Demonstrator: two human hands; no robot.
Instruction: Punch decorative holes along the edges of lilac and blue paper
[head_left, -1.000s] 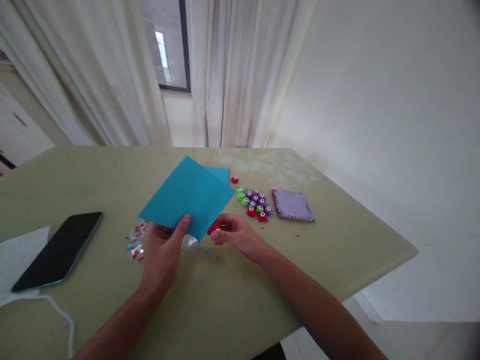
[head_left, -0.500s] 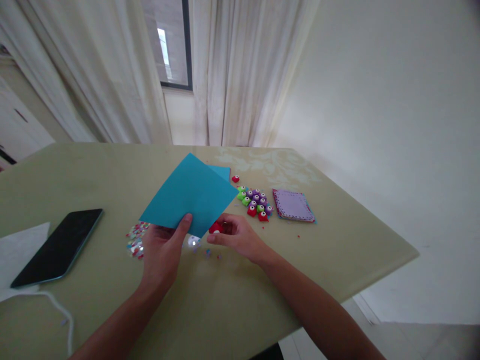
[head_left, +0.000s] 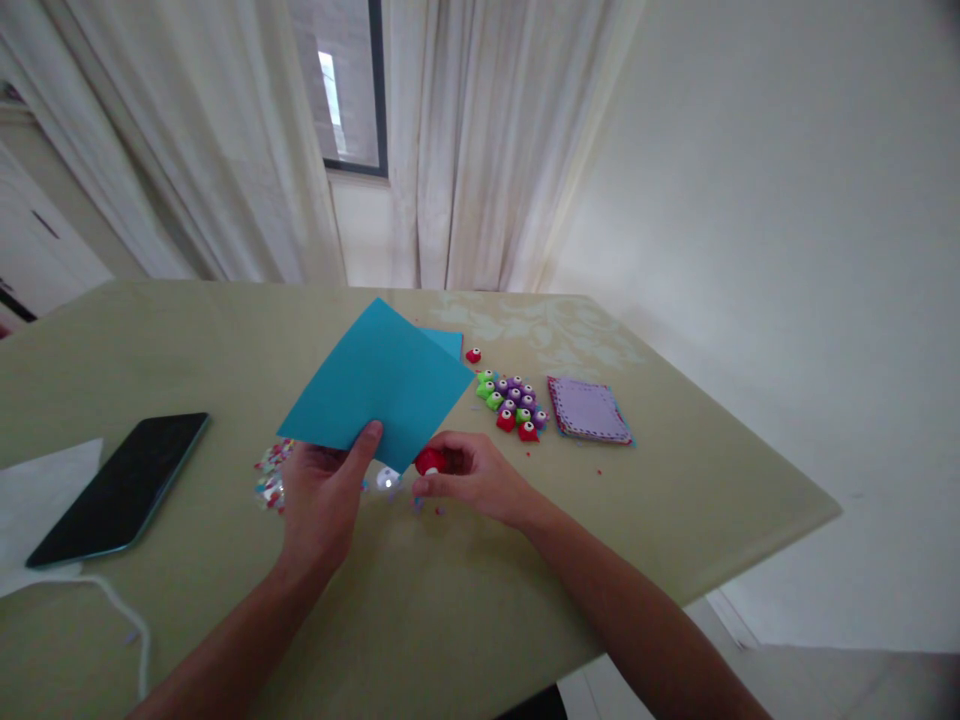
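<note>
My left hand (head_left: pixel 321 497) pinches the near edge of a blue paper sheet (head_left: pixel 379 385) and holds it tilted above the table. My right hand (head_left: pixel 472 478) is closed round a small red paper punch (head_left: pixel 431 460) right at the sheet's lower right edge. A cluster of several green, purple and red punches (head_left: pixel 513 401) lies just beyond my right hand. Coloured paper cut-outs (head_left: pixel 271 472) are scattered on the table under and left of my left hand.
A stack of purple and blue paper squares (head_left: pixel 587 409) lies right of the punches. A black phone (head_left: pixel 120 488) rests at the left on white paper (head_left: pixel 30 495), with a white cord (head_left: pixel 112 605). The yellowish table (head_left: pixel 675 480) ends close on the right.
The red punch has come out from under the sheet's edge and shows more in my right hand. The blue sheet has shifted slightly; my left hand keeps its grip.
</note>
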